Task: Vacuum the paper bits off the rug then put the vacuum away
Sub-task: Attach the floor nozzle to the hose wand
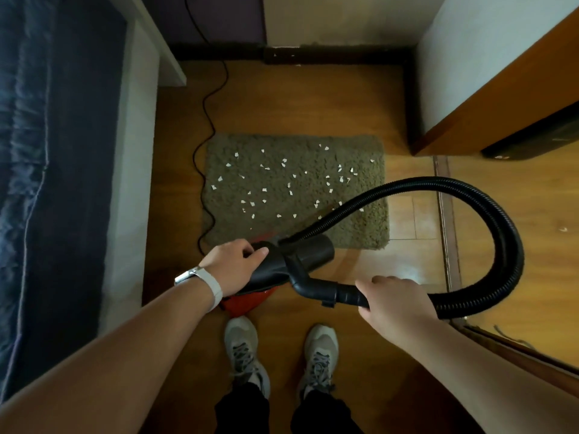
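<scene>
Head view, nearest first: your shoes (241,346) stand just behind the red vacuum body (247,300). Your right hand (394,303) is wrapped around the hose cuff (347,294). Your left hand (235,264) curls over the black nozzle (269,270) above the vacuum. The hose (501,245) loops out to your right. The rug (294,233) lies straight ahead, long axis left to right, with paper bits (264,190) scattered across it. I judge the nozzle must go forward and down; your left hand is nearer.
</scene>
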Action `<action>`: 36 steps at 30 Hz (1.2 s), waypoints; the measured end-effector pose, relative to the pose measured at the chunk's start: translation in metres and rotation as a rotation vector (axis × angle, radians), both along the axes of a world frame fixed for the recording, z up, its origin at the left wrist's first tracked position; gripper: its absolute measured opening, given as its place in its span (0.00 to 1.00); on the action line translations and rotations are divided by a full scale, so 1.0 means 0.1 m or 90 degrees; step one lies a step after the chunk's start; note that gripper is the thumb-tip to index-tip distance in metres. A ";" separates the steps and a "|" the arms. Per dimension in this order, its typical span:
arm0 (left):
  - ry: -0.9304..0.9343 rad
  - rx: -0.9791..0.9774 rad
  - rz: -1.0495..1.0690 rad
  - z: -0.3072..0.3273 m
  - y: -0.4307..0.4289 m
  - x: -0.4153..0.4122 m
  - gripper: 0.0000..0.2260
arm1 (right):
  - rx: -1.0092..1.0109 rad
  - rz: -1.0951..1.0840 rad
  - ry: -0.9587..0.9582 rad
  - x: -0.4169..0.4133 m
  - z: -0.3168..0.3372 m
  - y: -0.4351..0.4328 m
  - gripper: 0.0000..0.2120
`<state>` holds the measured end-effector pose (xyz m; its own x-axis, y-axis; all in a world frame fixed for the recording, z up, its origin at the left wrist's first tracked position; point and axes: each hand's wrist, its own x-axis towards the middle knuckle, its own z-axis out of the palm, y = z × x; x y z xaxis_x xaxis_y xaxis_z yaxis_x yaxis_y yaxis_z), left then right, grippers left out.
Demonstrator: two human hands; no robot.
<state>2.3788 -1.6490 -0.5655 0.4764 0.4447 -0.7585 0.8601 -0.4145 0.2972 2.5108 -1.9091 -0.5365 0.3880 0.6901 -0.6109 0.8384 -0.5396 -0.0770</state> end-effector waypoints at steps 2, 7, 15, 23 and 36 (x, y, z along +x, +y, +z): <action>0.001 -0.020 0.031 -0.03 -0.10 -0.10 0.18 | -0.011 0.013 -0.014 0.02 -0.02 -0.05 0.12; 0.024 -0.080 0.012 -0.17 -0.34 -0.23 0.20 | -0.046 0.010 -0.097 0.06 -0.14 -0.17 0.14; -0.142 -0.080 -0.137 0.17 -0.74 0.34 0.14 | 0.051 0.038 -0.136 0.10 -0.11 -0.53 0.11; -0.548 0.239 -0.920 1.21 -1.74 1.92 0.34 | 0.221 0.129 -0.105 0.03 0.35 -0.95 0.12; -0.211 0.207 -1.341 1.08 -2.22 2.55 0.25 | 0.269 0.232 -0.141 0.07 0.38 -1.52 0.09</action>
<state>2.6341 -1.8714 -0.4576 0.3695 -0.7159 -0.5925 -0.8736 -0.4849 0.0411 2.5177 -2.0616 -0.4982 0.1668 0.9682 -0.1866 0.9844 -0.1744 -0.0249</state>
